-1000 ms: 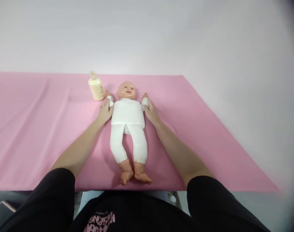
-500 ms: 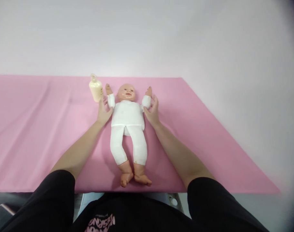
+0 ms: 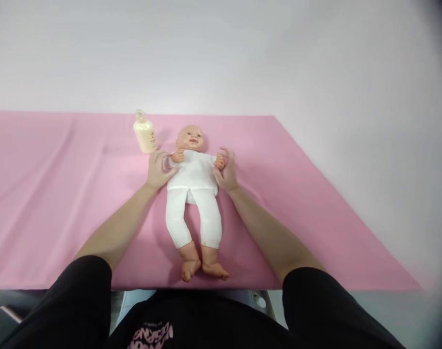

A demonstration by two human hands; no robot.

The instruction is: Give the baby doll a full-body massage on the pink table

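A baby doll in a white suit lies on its back on the pink cloth, head away from me, bare feet toward me. My left hand grips the doll's arm on the left side, and the small hand is bent in over the chest. My right hand grips the arm on the right side, also folded inward. A cream lotion bottle stands just beyond my left hand, apart from it.
The pink cloth's right edge runs diagonally over a pale grey surface. A dark flat object lies below the table edge at the lower left. My black sleeves and shirt fill the bottom of the view.
The doll's arms were raised beside its head; both my hands have now brought them down and inward over its chest. The bottle has not moved.
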